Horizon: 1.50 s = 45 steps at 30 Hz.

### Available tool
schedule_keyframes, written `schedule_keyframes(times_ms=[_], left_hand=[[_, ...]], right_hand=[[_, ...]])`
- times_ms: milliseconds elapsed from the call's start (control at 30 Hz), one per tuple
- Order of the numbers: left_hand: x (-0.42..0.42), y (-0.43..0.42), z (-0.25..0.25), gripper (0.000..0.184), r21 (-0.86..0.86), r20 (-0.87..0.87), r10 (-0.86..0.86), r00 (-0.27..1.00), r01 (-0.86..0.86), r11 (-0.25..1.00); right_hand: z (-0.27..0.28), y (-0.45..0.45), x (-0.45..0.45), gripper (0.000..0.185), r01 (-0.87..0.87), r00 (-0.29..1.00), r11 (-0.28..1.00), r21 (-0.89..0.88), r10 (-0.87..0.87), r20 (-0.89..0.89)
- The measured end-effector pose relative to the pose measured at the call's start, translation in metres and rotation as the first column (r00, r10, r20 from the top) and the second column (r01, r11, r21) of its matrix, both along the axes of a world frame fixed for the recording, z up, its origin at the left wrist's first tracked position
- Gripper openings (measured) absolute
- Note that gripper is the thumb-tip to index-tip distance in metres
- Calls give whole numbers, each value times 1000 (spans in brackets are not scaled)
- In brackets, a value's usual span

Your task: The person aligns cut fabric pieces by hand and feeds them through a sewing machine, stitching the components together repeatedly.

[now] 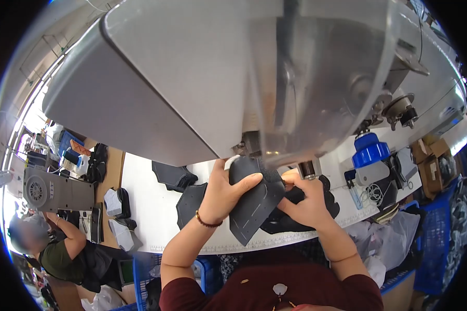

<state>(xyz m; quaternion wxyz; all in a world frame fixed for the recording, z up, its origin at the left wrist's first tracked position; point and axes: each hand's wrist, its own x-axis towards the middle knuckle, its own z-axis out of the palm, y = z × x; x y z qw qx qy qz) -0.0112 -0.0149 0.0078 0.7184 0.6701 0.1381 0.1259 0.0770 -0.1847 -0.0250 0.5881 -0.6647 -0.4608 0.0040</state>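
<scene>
Both of my hands hold a black shoe-upper piece [255, 205] with a light dashed line on it, just below the sewing machine head [161, 78]. My left hand [223, 192] is closed on its left side, with the thumb lying on top. At its right edge, my right hand [307, 202] has its fingers bent in and closed on the piece; part of their grip is hidden. More black pieces lie on the white table [150, 223]: a stack [172, 176] behind my left forearm, one piece [191, 205] beside my left wrist, and a dark pile [329, 202] around my right hand.
A clear shield [327, 78] hangs in front of the machine. On the right are a blue machine part [370, 150], a coiled white cord [374, 192] and a blue crate [430, 249]. A co-worker [67, 254] sits at the left near another machine [57, 189].
</scene>
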Motion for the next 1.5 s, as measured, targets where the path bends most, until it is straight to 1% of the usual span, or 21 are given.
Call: schedule_keyframes(times_ms=[33,67,100,200,400,500,600,700,800,833,933,967,1067,1100,1200,1233,1300,1333,1433,1500], left_hand=[[1,4,0,52,82,14,-28,1000,26,996],[1,7,1,55,163,24,-61,998,56,985],[0,7,2,59,147,11,-88,996,85,985],[4,8,0,56,107,11,-147,989,145,984],[4,1,5,55,86,17,-118,993,116,990],[4,-1,3,55,77,48,-111,993,107,991],[5,-2,2,55,63,61,-96,994,92,994],[6,-2,2,55,47,53,-84,995,82,996],[4,0,5,54,50,35,-115,993,113,992],[4,0,7,53,56,30,-131,991,129,990],[3,1,3,53,20,51,-116,992,115,993],[2,2,-1,55,17,76,-104,992,103,994],[1,0,-3,59,7,34,-59,998,58,998],[2,-2,-1,58,-27,29,-50,998,51,998],[3,-5,-5,58,-9,97,-19,995,20,1000],[3,-5,-7,55,1,108,11,994,-11,1000],[6,-4,0,51,-33,59,-10,998,12,999],[8,-2,4,49,-50,35,-21,999,23,999],[14,8,2,39,-1,71,-50,996,51,999],[17,11,12,41,17,1,-58,998,58,998]], right_hand=[[-13,2,-1,28,-94,962,995,42,102,-252],[-21,3,-4,24,-169,852,980,109,201,-484],[-19,4,-6,14,-219,761,947,234,316,-567],[-25,2,-7,14,-240,713,917,319,390,-583],[-33,5,-5,14,-227,715,899,374,415,-563],[-34,5,-4,14,-226,737,905,361,401,-545],[-29,4,-2,14,-235,770,923,304,368,-521],[-23,-3,8,19,-265,709,926,269,376,-597],[-10,-2,8,24,-269,765,954,133,295,-572],[-5,1,6,23,-214,789,972,92,228,-570],[-5,1,6,22,-223,822,966,132,259,-507],[-6,0,6,22,-208,848,972,108,234,-475],[-2,0,4,23,-196,815,972,127,234,-531],[-3,-2,7,23,-220,809,971,96,237,-538],[-6,-3,11,22,-232,802,965,121,260,-538],[-4,-1,12,17,-217,800,967,131,253,-544],[4,3,13,10,-184,796,972,146,235,-557],[5,5,13,10,-160,793,975,156,221,-567],[5,12,13,12,-107,784,977,183,196,-588],[-1,15,15,15,-100,781,975,200,201,-591]])
